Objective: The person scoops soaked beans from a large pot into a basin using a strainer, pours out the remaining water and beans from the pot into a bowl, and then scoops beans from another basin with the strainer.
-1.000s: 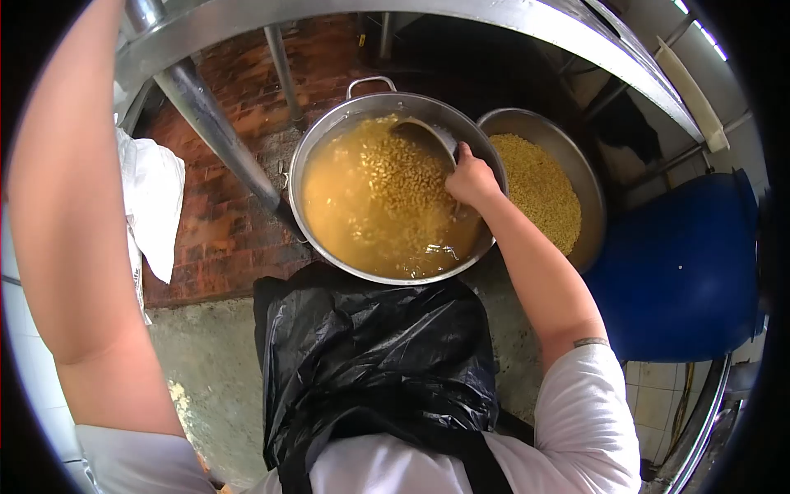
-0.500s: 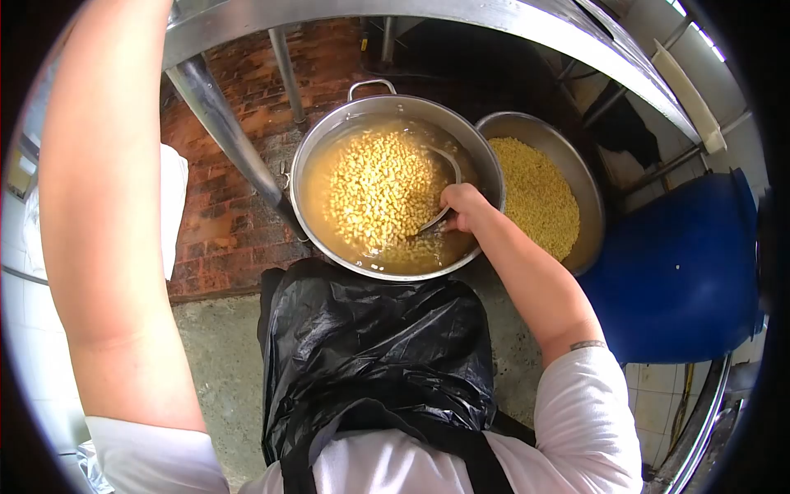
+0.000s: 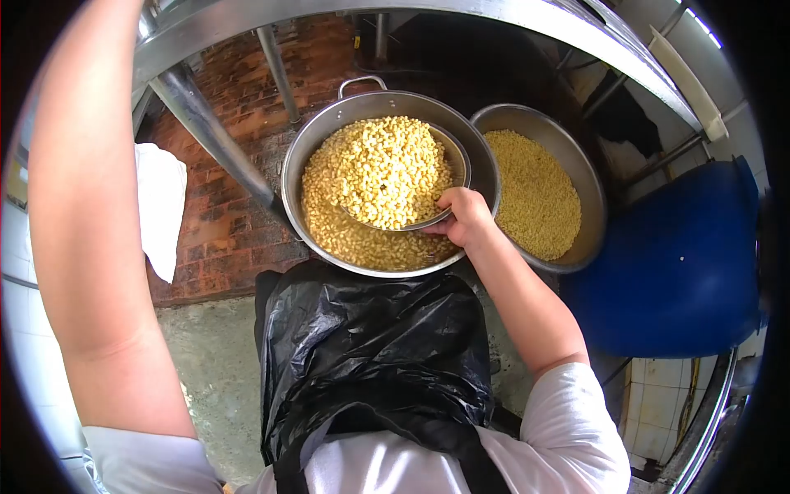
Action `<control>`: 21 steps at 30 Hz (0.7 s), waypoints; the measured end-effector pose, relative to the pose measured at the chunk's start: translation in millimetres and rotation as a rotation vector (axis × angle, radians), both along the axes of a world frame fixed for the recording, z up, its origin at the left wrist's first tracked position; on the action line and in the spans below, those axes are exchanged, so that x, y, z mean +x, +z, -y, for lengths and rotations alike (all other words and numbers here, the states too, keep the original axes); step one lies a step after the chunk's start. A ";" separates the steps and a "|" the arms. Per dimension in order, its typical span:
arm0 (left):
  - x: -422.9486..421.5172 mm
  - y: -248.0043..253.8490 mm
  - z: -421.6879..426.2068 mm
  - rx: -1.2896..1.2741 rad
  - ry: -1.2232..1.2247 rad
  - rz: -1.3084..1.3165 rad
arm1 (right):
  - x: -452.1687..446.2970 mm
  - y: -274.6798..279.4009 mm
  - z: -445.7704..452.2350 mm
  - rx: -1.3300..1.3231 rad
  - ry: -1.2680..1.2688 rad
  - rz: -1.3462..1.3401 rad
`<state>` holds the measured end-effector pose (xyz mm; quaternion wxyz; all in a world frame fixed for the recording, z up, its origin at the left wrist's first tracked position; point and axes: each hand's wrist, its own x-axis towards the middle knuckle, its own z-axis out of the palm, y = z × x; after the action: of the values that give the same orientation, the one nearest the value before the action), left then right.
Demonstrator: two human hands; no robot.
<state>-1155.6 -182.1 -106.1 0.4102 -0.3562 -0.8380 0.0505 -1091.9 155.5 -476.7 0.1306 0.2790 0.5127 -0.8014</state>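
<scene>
My right hand [image 3: 466,216] grips the near-right rim of a metal bowl [image 3: 459,160], thumb over the edge and fingers below. A heap of pale yellow beans or kernels [image 3: 391,169] fills the bowl. It sits inside a large steel pot [image 3: 298,136] with a loop handle at the back. Under it, cloudy water with more of the same beans [image 3: 354,247] fills the pot. Whether the bowl has holes I cannot make out. My left arm [image 3: 90,214] reaches up past the top edge of the view, so my left hand is out of sight.
Right of the pot stands a steel basin [image 3: 594,206] of smaller yellow grains [image 3: 535,189], beside a blue barrel [image 3: 666,263]. A metal table edge [image 3: 329,10] and its leg [image 3: 214,132] arch over the pot. White cloth [image 3: 160,206] hangs at left; a black apron [image 3: 370,346] covers my lap.
The bowl has risen out of the water, its rim and heaped beans now clear of the surface. My right hand came up with it. My left arm shifted slightly left.
</scene>
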 end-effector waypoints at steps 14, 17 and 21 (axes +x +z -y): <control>-13.2 -22.3 -16.8 0.007 0.004 -0.004 | 35.3 46.8 -42.9 -0.217 -0.211 -0.156; -16.6 -29.7 -15.1 0.015 0.003 -0.004 | 47.2 61.8 -71.0 -0.284 -0.292 -0.220; -18.7 -35.8 -17.7 0.024 -0.009 0.000 | 59.3 87.8 -122.1 -0.127 -0.429 -0.322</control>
<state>-1174.3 -164.5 -141.8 0.4146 -0.3549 -0.8370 0.0386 -1032.6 277.6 -388.8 -0.1081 0.2414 0.4046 -0.8754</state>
